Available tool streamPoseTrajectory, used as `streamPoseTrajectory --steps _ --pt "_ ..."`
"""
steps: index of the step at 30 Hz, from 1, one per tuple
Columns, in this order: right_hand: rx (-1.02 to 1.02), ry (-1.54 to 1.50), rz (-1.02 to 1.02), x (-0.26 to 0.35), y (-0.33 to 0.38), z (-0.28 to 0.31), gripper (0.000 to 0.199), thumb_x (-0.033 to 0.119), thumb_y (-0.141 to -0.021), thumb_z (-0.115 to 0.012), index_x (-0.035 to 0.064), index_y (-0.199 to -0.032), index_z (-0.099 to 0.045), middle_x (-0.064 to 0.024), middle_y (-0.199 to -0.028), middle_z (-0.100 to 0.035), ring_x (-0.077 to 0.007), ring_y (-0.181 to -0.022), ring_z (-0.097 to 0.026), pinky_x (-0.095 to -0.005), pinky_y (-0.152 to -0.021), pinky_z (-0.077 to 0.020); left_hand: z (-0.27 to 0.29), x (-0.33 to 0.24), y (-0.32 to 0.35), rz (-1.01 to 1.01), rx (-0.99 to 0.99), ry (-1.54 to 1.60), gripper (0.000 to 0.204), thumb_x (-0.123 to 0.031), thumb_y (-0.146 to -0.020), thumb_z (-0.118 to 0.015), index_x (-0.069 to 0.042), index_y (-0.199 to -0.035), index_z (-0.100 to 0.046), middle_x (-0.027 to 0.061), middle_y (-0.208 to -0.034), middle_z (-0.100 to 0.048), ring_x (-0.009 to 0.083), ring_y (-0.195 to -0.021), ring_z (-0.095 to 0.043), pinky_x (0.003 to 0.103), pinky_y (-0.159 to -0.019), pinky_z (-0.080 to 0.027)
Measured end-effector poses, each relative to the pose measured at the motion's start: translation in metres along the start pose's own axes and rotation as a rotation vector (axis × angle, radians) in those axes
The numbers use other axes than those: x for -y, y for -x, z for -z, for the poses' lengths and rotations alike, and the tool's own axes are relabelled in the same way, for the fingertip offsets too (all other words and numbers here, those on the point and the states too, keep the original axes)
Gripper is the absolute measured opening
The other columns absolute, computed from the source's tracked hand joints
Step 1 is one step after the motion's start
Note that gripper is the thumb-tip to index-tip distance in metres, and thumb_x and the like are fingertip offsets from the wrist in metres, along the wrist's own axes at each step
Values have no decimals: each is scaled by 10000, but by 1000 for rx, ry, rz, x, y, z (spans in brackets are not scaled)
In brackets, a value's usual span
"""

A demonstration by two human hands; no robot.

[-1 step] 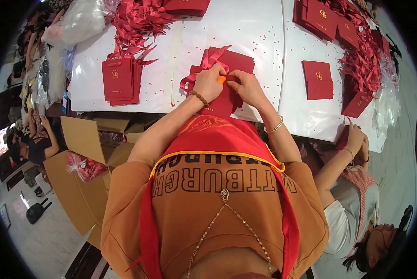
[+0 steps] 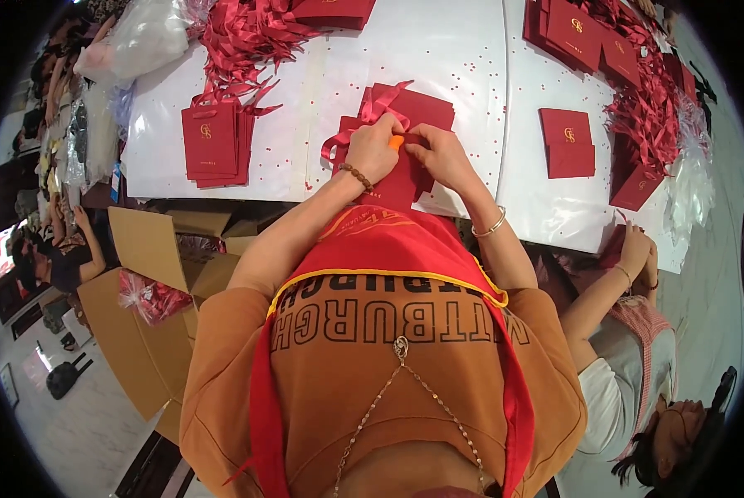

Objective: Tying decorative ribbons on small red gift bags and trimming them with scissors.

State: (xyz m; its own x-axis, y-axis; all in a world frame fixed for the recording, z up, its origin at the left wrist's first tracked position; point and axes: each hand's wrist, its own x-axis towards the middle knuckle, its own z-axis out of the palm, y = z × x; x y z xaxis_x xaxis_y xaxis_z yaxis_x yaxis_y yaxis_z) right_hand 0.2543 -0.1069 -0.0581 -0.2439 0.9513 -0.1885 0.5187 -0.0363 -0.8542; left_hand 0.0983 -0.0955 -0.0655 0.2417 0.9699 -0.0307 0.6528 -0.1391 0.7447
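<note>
At the table's near edge lies a red paper gift bag [image 2: 398,184] with gold print. My left hand [image 2: 370,153], closed, has its fingers at the bag's upper edge. A small orange piece [image 2: 396,142] shows by its fingertips; I cannot make out what it is. Fingers bent in a pinch, my right hand [image 2: 441,156] grips the same edge from the right. What the fingertips hold there is partly hidden. Shiny red ribbon [image 2: 380,103] loops out beyond my left hand. More red bags [image 2: 428,106] lie flat just behind.
A stack of red bags [image 2: 214,148] lies to the left, below a ribbon heap [image 2: 243,41]. Further bags [image 2: 568,143] lie right. An open carton [image 2: 139,332] stands lower left. A co-worker's hands [image 2: 635,256] work at the right table edge.
</note>
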Motion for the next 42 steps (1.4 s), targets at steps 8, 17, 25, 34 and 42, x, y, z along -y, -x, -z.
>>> streamPoseTrajectory --steps 8,17,25,34,42 --pt "31 -74 -59 10 4 6 224 85 -766 -612 -2 -971 -592 -182 -796 -612 -309 -703 -587 -361 -632 -451 -8 -4 9 -139 -64 -67 167 -42 -777 -553 -43 -940 -518 138 -715 -617 263 -641 -604 347 -557 -451" --pt "32 -100 33 4 9 3 215 78 -772 -601 0 -971 -586 -160 -877 -582 -302 -782 -565 -350 -680 -445 26 2 -5 3 212 33 102 -131 -782 -604 -42 -824 -579 100 -699 -633 226 -556 -587 329 -505 -438" --pt "-18 103 324 14 7 -9 191 20 -763 -568 16 -954 -584 -152 -830 -549 -337 -790 -548 -396 -674 -451 70 1 -52 121 840 61 173 -182 -800 -571 -33 -823 -654 -13 -563 -509 71 -496 -440 230 -444 -337" --pt "-53 133 368 13 5 -14 181 19 -761 -578 16 -942 -578 -140 -818 -544 -329 -755 -553 -387 -644 -454 45 20 -63 81 817 70 150 -166 -776 -570 -41 -726 -635 -21 -552 -496 66 -478 -401 216 -438 -290" --pt "-55 130 333 18 7 -8 153 53 -775 -580 21 -924 -572 -142 -811 -542 -333 -764 -550 -399 -654 -454 58 36 -78 242 523 282 179 -185 -787 -566 -21 -792 -636 19 -613 -558 100 -565 -509 244 -533 -404"
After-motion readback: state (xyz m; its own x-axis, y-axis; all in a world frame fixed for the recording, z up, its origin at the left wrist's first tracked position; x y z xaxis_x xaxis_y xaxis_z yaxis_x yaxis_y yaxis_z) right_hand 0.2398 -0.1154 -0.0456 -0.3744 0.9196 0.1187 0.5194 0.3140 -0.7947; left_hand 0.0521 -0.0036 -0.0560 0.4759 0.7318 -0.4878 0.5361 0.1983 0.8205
